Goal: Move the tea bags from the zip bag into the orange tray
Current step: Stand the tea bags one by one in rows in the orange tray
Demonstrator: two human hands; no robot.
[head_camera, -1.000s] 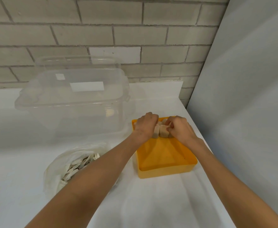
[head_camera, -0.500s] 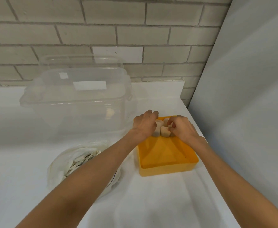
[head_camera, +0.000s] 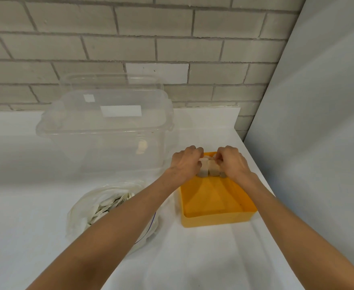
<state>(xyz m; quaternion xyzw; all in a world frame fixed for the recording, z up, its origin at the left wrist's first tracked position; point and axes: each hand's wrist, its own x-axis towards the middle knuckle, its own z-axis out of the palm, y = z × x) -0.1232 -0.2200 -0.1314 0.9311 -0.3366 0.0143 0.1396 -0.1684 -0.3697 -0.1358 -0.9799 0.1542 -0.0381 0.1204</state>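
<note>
The orange tray (head_camera: pixel 218 218) sits on the white table, right of centre. At its far end stand a few beige tea bags (head_camera: pixel 208 169) upright in a row. My left hand (head_camera: pixel 185 164) and my right hand (head_camera: pixel 233 162) both curl their fingers over these tea bags from either side, gripping them. The open zip bag (head_camera: pixel 109 208) lies to the left of the tray, under my left forearm, with several pale tea bags inside it.
A large clear plastic box (head_camera: pixel 107 130) with a lid stands behind the zip bag, close to the tray's far left corner. A brick wall runs along the back. A grey panel (head_camera: pixel 318 132) borders the table on the right.
Both hands have stayed at the tray's far end on the tea bags, drawing slightly closer together. The view shifted a little.
</note>
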